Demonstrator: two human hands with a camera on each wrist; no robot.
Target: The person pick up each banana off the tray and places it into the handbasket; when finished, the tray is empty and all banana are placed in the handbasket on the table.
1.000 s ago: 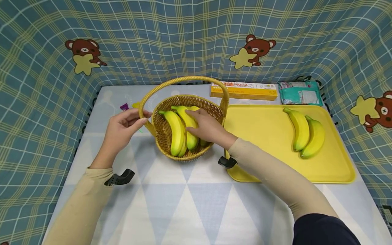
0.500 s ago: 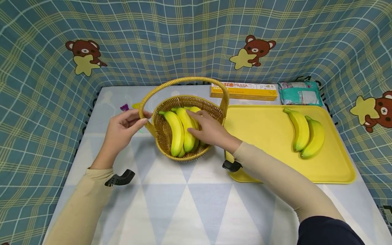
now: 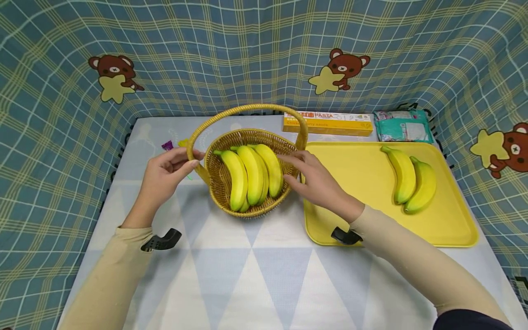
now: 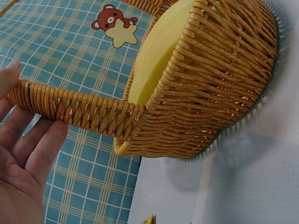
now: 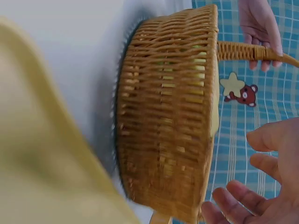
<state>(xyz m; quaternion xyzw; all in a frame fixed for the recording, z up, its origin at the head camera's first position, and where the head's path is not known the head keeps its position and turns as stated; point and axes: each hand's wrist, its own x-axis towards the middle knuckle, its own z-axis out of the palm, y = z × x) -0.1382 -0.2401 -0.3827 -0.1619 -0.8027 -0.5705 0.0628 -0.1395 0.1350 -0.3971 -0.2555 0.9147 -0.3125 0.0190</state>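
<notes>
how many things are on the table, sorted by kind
yellow bananas in the woven wicker basket: 3
yellow bananas on the yellow plastic tray: 2
woven wicker basket with hoop handle: 1
yellow plastic tray: 1
yellow pasta box: 1
teal packet: 1
total: 9, not counting small scraps behind the left hand

Three bananas (image 3: 251,176) lie in the basket (image 3: 222,183) on the desk (image 3: 255,275); right of it, a tray (image 3: 363,183) bearing two bananas (image 3: 410,178)

wicker basket (image 3: 251,208), upright, three bananas (image 3: 251,174) lying inside
</notes>
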